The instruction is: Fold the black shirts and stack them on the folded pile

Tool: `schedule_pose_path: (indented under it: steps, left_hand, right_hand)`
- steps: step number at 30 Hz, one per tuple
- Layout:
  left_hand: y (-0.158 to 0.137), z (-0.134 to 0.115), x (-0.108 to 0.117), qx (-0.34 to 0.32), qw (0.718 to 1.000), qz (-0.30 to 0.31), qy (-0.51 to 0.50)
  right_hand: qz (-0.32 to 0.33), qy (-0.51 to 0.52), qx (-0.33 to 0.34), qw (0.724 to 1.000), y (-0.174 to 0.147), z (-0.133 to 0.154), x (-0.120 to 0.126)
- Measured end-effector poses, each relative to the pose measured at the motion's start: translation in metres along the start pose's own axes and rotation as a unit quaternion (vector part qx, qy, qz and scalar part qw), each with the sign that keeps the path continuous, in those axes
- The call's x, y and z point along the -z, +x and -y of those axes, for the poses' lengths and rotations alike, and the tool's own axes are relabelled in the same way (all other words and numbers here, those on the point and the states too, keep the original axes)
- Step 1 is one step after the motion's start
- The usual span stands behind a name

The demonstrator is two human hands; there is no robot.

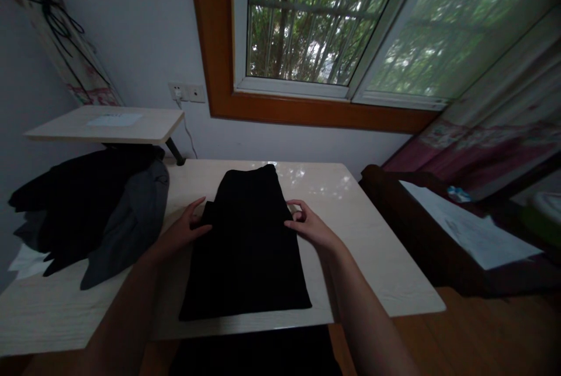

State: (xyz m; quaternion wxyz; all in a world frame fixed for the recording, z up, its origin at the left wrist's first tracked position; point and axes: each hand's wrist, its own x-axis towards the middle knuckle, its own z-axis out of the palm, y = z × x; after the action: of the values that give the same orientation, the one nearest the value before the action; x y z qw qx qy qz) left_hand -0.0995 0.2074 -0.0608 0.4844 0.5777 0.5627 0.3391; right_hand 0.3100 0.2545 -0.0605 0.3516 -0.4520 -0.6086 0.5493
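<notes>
A folded black garment lies flat on the light wood table, its long sides running away from me. At its left edge is my left hand, thumb touching the cloth and index finger stretched forward with a gap between them. A small flap of black fabric sticks out just beside those fingertips. My right hand is at the opposite edge, its thumb tip against the garment and the fingers apart and slightly bent. Neither hand shows a closed grip on the cloth.
To the left, a heap of black and grey clothes lies partly under a raised shelf bearing a paper. A wall outlet and window are behind the table. At right, a dark brown surface holds a pale sheet.
</notes>
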Motion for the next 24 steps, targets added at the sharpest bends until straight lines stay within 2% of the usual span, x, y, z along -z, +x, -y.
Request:
schedule_pose_path:
  steps: [5,13,15,19,24]
  left_hand:
    - [-0.001,0.0,-0.008,-0.062,0.99,-0.082,0.1]
    - [0.003,0.005,-0.01,-0.093,0.975,-0.109,0.169]
    - [0.003,0.005,-0.012,-0.1,0.972,-0.109,0.185]
    - [0.0,0.001,-0.014,-0.105,0.972,-0.071,0.196]
    - [-0.003,-0.004,-0.016,-0.074,0.986,-0.059,0.135]
  right_hand:
    - [-0.074,-0.101,0.064,0.99,0.005,-0.004,-0.009]
    - [-0.078,-0.223,0.103,0.966,0.007,-0.005,-0.014]
    - [-0.084,-0.238,0.107,0.962,0.007,-0.006,-0.015]
    - [-0.093,-0.258,0.102,0.956,0.009,-0.009,-0.015]
    - [-0.099,-0.265,0.107,0.953,0.011,-0.013,-0.016]
